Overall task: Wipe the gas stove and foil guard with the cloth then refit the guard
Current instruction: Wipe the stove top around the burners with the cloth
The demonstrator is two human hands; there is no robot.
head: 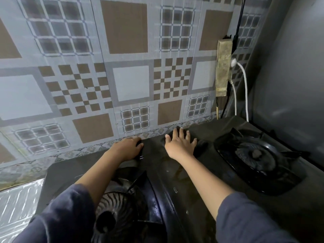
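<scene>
The black glass-topped gas stove (175,181) fills the lower half of the head view, with one burner (256,153) at the right and another (115,207) below my left arm. My right hand (180,144) lies flat with fingers spread, pressing a dark cloth (201,147) onto the stove's back strip between the burners. My left hand (127,148) is at the stove's rear edge, its fingers curled down over that edge. A silvery ribbed foil guard (17,206) lies at the lower left beside the stove.
A patterned tile-print wall (131,81) rises right behind the stove. On the right hang a taped power strip (223,67), a white cord (245,88) and a black cable. A grey panel (289,76) closes in the right side.
</scene>
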